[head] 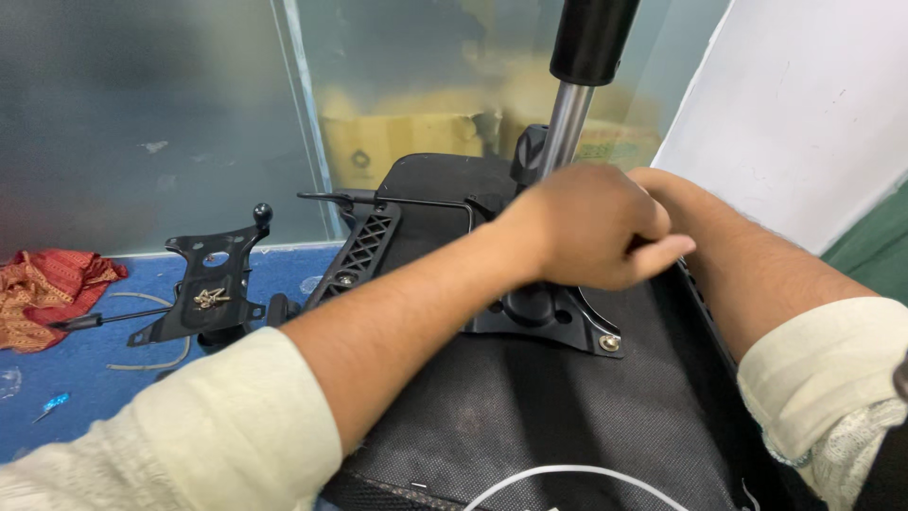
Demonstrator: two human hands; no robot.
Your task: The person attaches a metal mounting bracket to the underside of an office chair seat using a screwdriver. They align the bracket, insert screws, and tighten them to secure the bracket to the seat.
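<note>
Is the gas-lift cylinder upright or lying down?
Upright: the gas-lift cylinder rises from the mounting plate on the overturned seat.

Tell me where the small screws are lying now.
The small screws lie on the loose black metal bracket on the blue floor, left of the left hand.

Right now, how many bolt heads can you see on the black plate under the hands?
1 for certain: a silver bolt head at the near right corner of the black mounting plate. The left hand and its forearm cover most of the plate, so others may be hidden.
</note>
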